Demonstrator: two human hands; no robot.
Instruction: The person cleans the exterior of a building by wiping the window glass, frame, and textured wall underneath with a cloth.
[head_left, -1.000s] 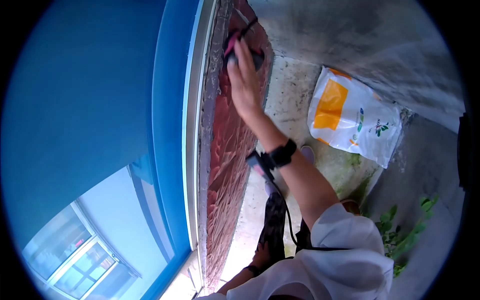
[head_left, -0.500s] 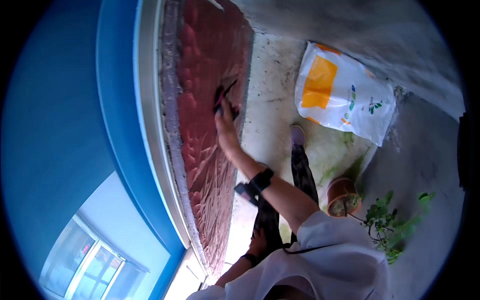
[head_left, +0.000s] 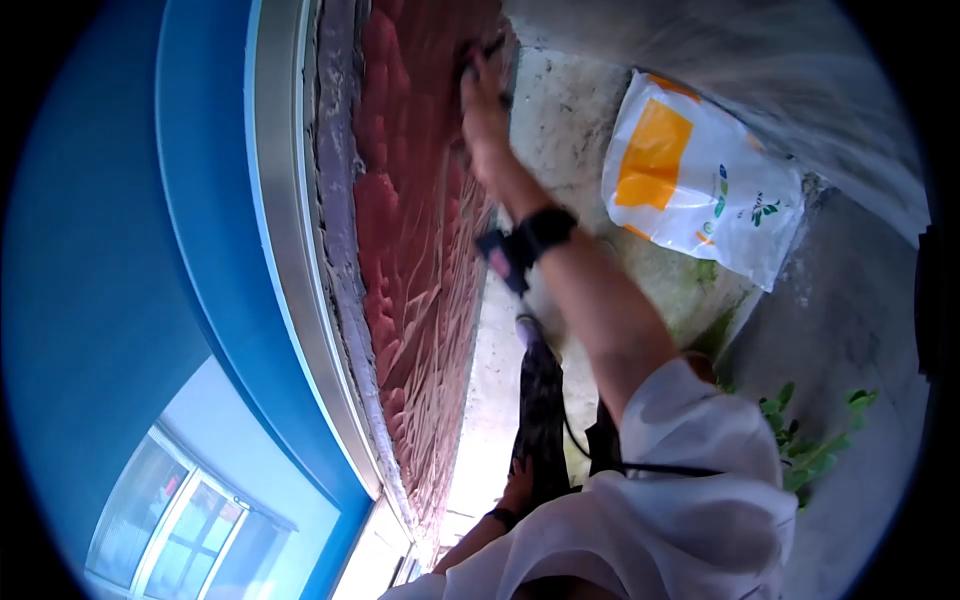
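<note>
My right hand [head_left: 484, 112] reaches far forward and is closed around a small dark hand tool [head_left: 468, 56] with some pink on it. Motion blur hides its exact kind. The tool is against the upper part of a dark red, streaked and lumpy surface [head_left: 415, 190]. A purplish rough strip [head_left: 342, 200] borders this surface on the left. My left hand [head_left: 517, 488] lies on my dark-clad leg [head_left: 540, 430], fingers stretched out, with nothing seen in it.
A white and orange plastic sack [head_left: 690, 190] lies on the concrete floor [head_left: 560, 120]. Near my right side are green plant leaves [head_left: 815, 455], the pot mostly behind my arm. A pale frame [head_left: 285, 200] and a blue wall [head_left: 120, 200] stand to the left.
My right hand has moved forward along the red surface with the tool, toward its far end. My arm now covers most of the plant pot. The left hand stays on the leg.
</note>
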